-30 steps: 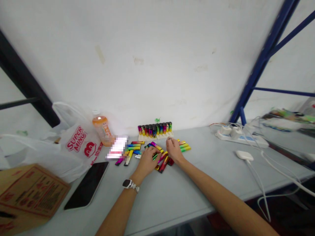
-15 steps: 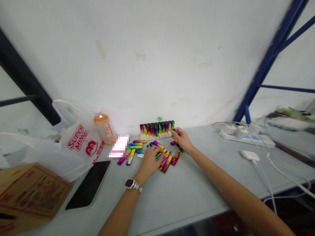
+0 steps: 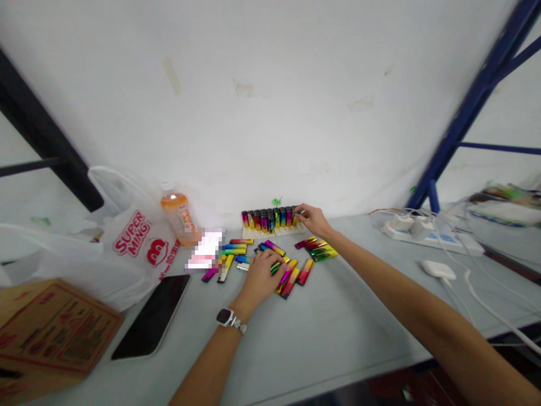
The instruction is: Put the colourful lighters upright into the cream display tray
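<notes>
At the near edge of the grey table [image 3: 316,332], both forearms are reaching inward, the left wrist wearing a watch [image 3: 230,320] on a metal band. A printed cardboard box [image 3: 54,332] is sitting at the near left, with a dark-screened tablet [image 3: 152,316] lying flat just beside it. Farther in, the left hand [image 3: 262,277] is resting palm down among the loose lighters [image 3: 289,283], its fingers curving over a green one; whether it is gripping that one, I cannot tell. The loose lighters are lying scattered on both sides of this hand, a small group resting below the right hand. On the left, a white plastic bag [image 3: 139,242] is slumping near an orange-filled bottle [image 3: 176,211], while a white charger [image 3: 438,269] and a power strip [image 3: 443,243] are lying well apart on the right. Beyond the loose ones, upright lighters [image 3: 266,220] are standing in rows in a pale tray [image 3: 253,232]. The right hand [image 3: 314,220] is holding its fingertips narrowly together at the tray's right end, hiding whatever they may be pinching. Behind everything, a marked white wall [image 3: 270,113] is rising.
</notes>
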`<state>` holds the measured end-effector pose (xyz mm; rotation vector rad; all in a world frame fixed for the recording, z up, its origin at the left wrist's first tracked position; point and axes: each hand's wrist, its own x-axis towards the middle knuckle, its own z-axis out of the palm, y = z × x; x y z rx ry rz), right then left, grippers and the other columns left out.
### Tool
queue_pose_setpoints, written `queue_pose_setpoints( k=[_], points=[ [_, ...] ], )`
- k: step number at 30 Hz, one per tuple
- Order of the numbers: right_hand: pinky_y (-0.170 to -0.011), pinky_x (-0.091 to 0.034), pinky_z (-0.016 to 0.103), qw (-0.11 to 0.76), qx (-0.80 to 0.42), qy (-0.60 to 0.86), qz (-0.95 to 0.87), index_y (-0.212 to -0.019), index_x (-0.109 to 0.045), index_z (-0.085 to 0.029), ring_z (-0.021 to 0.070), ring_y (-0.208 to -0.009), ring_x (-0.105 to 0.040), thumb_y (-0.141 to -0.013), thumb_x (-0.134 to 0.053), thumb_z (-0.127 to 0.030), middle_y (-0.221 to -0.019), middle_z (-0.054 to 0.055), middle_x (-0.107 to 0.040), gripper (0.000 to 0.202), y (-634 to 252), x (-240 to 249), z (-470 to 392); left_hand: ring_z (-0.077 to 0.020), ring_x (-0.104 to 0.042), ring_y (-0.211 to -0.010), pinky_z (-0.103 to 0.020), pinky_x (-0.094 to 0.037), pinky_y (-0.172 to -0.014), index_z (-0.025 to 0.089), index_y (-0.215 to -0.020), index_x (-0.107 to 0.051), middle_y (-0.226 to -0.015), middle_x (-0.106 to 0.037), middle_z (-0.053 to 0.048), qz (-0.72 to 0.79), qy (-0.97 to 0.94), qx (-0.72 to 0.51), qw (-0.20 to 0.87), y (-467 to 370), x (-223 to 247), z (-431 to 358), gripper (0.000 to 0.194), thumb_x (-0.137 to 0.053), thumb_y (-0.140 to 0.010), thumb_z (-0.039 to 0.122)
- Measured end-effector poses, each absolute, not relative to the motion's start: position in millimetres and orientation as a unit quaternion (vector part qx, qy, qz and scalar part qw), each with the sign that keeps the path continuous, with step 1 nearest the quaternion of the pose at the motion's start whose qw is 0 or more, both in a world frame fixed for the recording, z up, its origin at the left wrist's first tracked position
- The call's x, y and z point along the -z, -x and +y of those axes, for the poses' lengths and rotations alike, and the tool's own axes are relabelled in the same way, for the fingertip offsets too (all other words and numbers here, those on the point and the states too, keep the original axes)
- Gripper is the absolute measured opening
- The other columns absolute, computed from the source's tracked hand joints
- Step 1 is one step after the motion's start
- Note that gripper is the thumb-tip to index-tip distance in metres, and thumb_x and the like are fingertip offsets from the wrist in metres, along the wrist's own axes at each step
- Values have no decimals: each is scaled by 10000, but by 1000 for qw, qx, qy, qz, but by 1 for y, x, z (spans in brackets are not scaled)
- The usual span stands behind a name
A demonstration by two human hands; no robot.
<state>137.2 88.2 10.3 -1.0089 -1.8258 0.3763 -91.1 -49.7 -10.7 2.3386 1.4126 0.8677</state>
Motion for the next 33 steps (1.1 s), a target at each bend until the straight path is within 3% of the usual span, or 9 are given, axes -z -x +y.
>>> queue_pose_setpoints(
  k=[6,10,15,18,20,21,24,26,33],
  points=[
    [-665,-444,267,433,-209,408,-776,-840,-721,-161,145,-652,-572,-754,-631,-216,-716,4,-680,137,-146,-25,102,-238,-592,-1003,-400,-438,-917,224,-870,-698,-1008,-672,-58,484,-809,-304,139,90,10,-49,158,-562,-897,299],
    [-762,-477,308,393,-167,431,-795,-904,-750,-154,162,-738,-592,-805,-609,-187,-847,47,-672,176,-144,-27,108,-242,-594,-1008,-406,-437,-917,224,-874,-698,-1019,-673,-59,489,-807,-300,139,90,11,-49,162,-563,-898,311],
    [-935,-457,362,366,-35,489,-791,-1154,-725,-161,207,-942,-548,-888,-585,-260,-1032,104,-518,317,-140,-18,94,-238,-603,-994,-402,-445,-911,221,-870,-694,-1013,-674,-64,485,-807,-308,136,90,12,-49,173,-554,-900,318],
    [-972,-428,376,312,10,503,-806,-1390,-560,-189,227,-1009,-517,-893,-547,-233,-1082,107,-472,499,-140,-13,69,-238,-606,-995,-404,-446,-914,215,-866,-695,-1017,-676,-70,487,-807,-305,138,91,12,-49,188,-547,-905,323],
    [-959,-419,378,280,21,504,-817,-1476,-436,-199,230,-1017,-509,-826,-584,-196,-1162,118,-465,667,-140,-12,50,-239,-600,-1004,-404,-442,-919,213,-869,-696,-1021,-676,-71,486,-808,-304,137,92,12,-49,187,-549,-905,322],
    [-954,-410,384,261,24,505,-823,-1450,-462,-195,243,-1042,-500,-783,-619,-206,-1202,127,-464,686,-141,-12,41,-238,-597,-1009,-403,-440,-920,213,-872,-696,-1024,-676,-71,484,-809,-304,136,92,12,-49,186,-547,-906,318],
    [-963,-356,427,169,31,501,-848,-1148,-676,-211,296,-1098,-465,-726,-674,-287,-1181,122,-527,429,-140,-12,20,-234,-595,-1009,-396,-439,-918,215,-866,-695,-1023,-676,-69,480,-811,-307,134,91,11,-50,184,-546,-907,315],
    [-943,-338,437,125,33,501,-855,-1026,-709,-207,313,-1078,-465,-700,-702,-332,-1122,125,-573,349,-138,-14,15,-234,-595,-1008,-395,-439,-915,215,-865,-696,-1020,-676,-69,482,-810,-308,132,91,11,-51,180,-550,-904,313],
    [-907,-323,401,124,24,467,-875,-943,-698,-189,288,-1039,-507,-739,-687,-330,-1032,112,-641,248,-111,-20,16,-233,-600,-996,-390,-443,-905,215,-868,-693,-1004,-676,-65,483,-806,-317,132,91,9,-52,151,-567,-896,294]
  ],
)
